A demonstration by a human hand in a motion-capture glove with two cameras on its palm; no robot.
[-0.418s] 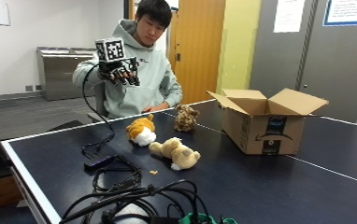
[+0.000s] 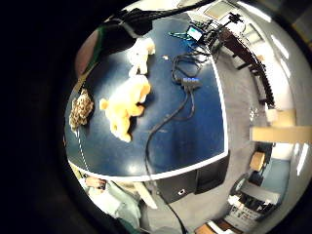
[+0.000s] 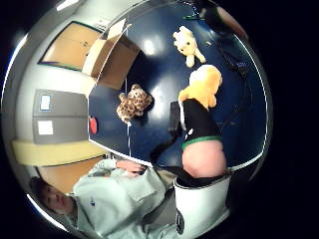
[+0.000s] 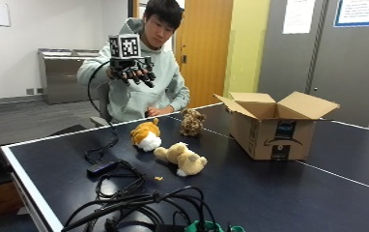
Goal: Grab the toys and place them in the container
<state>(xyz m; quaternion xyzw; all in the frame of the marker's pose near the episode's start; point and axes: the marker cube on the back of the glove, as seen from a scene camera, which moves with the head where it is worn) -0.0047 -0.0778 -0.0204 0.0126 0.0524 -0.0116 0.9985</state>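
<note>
Three plush toys lie on the dark blue table (image 4: 339,164). An orange and white toy (image 4: 145,135) (image 2: 127,106) (image 3: 205,86) is nearest the person. A cream toy (image 4: 182,158) (image 2: 139,54) (image 3: 187,44) lies in front of it. A spotted brown toy (image 4: 191,122) (image 2: 81,109) (image 3: 133,102) stands by the open cardboard box (image 4: 273,124) (image 3: 109,59). My gloved right hand (image 4: 132,71) is raised high above the table, over the orange toy, with fingers spread and curled downward, holding nothing.
A black cable (image 4: 101,140) hangs from the hand to a small black device (image 4: 99,167) on the table. A tangle of cables (image 4: 139,203) lies at the near edge. The person's bare hand (image 4: 155,111) rests at the far edge.
The outside camera shows the scene closer and shifted. The raised hand stays high above the toys; the toys and the box have not moved.
</note>
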